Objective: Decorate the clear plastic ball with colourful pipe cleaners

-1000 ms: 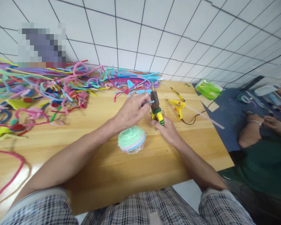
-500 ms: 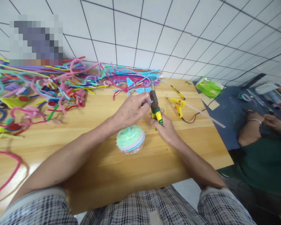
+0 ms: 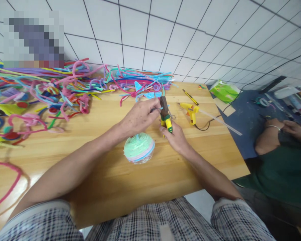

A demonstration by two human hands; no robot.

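My right hand [image 3: 177, 136] is wrapped round the yellow and green handles of a pair of pliers [image 3: 165, 108], whose dark jaws point up and away from me. Against those jaws, my left hand [image 3: 141, 115] is closed in a pinch. A short piece of light blue pipe cleaner [image 3: 168, 107] shows at the jaws; its other end is hidden by my left fingers. Below my left wrist sits a round ball [image 3: 139, 149] wound in mint green, pink and blue, with a small blue stub on top. Neither hand grips the ball.
A yellow glue gun [image 3: 191, 112] with its stick and cord lies right of the pliers, near a utility knife [image 3: 190, 97]. Pipe cleaners [image 3: 65, 83] are heaped along the wall and left side. A green packet [image 3: 224, 91] and another person's hands [image 3: 294, 129] are at right.
The pliers and both hands stay together at nearly the same place. The view has shifted slightly, and the pliers' handles appear a little more closed.
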